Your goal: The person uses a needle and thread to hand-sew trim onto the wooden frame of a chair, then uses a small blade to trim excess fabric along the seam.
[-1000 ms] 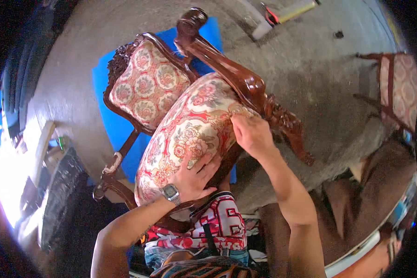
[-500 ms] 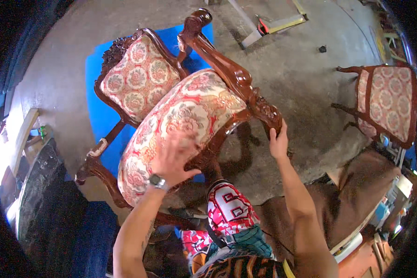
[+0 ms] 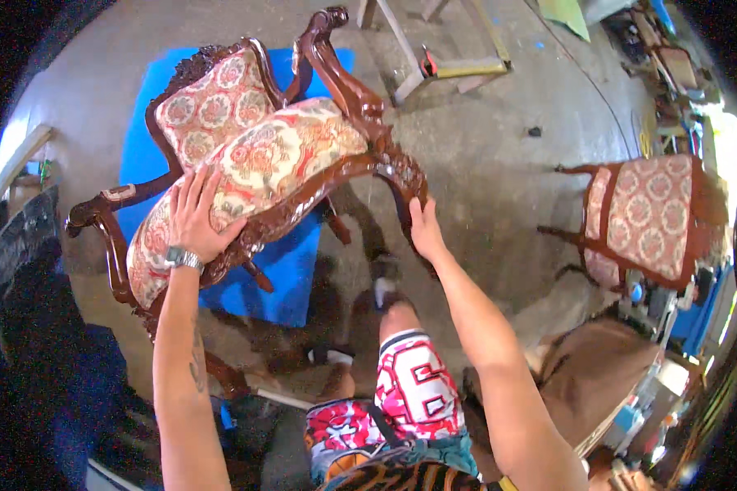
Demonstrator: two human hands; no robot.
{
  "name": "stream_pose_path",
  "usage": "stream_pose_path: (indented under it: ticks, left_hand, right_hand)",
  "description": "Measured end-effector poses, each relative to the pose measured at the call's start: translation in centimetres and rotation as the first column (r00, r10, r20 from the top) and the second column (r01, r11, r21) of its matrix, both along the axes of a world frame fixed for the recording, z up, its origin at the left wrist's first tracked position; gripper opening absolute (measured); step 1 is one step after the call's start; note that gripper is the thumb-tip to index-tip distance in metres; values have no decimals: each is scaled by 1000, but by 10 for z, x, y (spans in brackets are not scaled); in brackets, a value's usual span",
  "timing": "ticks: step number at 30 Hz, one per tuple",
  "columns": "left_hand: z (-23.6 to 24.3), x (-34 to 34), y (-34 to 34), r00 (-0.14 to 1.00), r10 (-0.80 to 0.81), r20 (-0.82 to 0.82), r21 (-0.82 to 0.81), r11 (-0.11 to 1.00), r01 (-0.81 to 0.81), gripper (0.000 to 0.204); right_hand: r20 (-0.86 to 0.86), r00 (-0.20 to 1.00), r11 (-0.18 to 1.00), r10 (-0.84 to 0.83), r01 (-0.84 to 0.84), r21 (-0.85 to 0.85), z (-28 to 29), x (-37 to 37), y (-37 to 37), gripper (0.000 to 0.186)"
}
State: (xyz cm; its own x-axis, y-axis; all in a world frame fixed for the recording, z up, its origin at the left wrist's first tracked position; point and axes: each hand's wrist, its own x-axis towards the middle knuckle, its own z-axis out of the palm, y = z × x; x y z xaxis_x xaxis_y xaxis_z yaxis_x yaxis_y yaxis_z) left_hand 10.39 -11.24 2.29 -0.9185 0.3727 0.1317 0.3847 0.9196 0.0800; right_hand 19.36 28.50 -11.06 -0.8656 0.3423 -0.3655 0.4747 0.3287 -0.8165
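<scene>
A carved, glossy dark-wood armchair [image 3: 336, 176] with red and cream floral upholstery stands in front of me, tilted. Its patterned seat [image 3: 266, 155] faces up, and the padded backrest [image 3: 213, 106] is on the far side. My left hand [image 3: 198, 219] lies flat on the near left part of the seat, fingers stretched out, a watch on its wrist. With my right hand [image 3: 424, 231] I grip the curved front leg [image 3: 401, 186] at the chair's right corner; the fingertips behind the leg are hidden.
A blue mat [image 3: 282, 299] lies beneath the chair. At the right is another chair with matching upholstery [image 3: 651, 214]. A bare wooden frame [image 3: 471, 69] stands at the far side, and brown cloth [image 3: 590, 368] is heaped at lower right. My legs are close to the armchair.
The armchair has shifted left and away from me, its seat now flatter. My left hand, blurred before, rests farther left on the seat. My right hand stays on the front leg.
</scene>
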Motion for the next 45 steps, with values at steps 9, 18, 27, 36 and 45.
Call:
stream_pose_path:
  ticks: [9, 18, 27, 36, 45]
  left_hand:
    - [-8, 7, -67, 968, 250, 29, -238, 942, -236, 80]
    - [-65, 11, -169, 953, 302, 10, -10, 953, -302, 96]
    - [-69, 13, -209, 969, 245, -10, -22, 969, -246, 89]
    - [-35, 1, -153, 970, 240, -45, 43, 970, -238, 74]
    - [-9, -3, -61, 942, 320, -101, -22, 946, -324, 67]
  right_hand:
    - [-189, 963, 895, 191, -92, 436, -53, -230, 102, 47]
    - [57, 951, 564, 303, -227, 794, -165, -410, 48, 62]
    - [-81, 908, 718, 412, -269, 642, -163, -405, 133, 28]
    - [136, 989, 733, -51, 130, -668, 85, -115, -13, 38]
    - [-81, 780, 772, 620, -626, -115, 121, -48, -117, 16]
